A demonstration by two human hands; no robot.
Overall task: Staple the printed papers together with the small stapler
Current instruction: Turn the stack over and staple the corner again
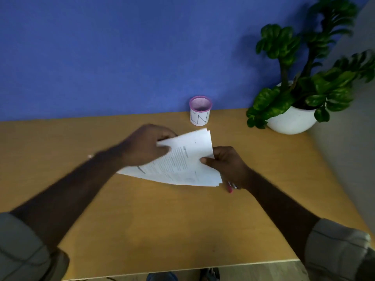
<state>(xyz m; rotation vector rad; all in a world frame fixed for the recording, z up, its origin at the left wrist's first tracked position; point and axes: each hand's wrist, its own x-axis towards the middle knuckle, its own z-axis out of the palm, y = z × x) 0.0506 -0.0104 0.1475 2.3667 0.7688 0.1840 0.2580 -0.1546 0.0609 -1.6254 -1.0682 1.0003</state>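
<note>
A loose stack of printed white papers [182, 161] is held tilted just above the wooden desk [162, 220]. My left hand [144, 147] grips the stack's upper left edge, thumb on top. My right hand [227, 165] pinches the right edge. A small pink and silver object [231, 187], probably the small stapler, lies on the desk right under my right wrist, mostly hidden by the papers and the hand.
A pink-rimmed mesh cup [200, 111] with a white label reading "IN" stands at the back of the desk against the blue wall. A leafy plant in a white pot [292, 118] fills the back right corner. The desk's front edge [182, 268] is near me.
</note>
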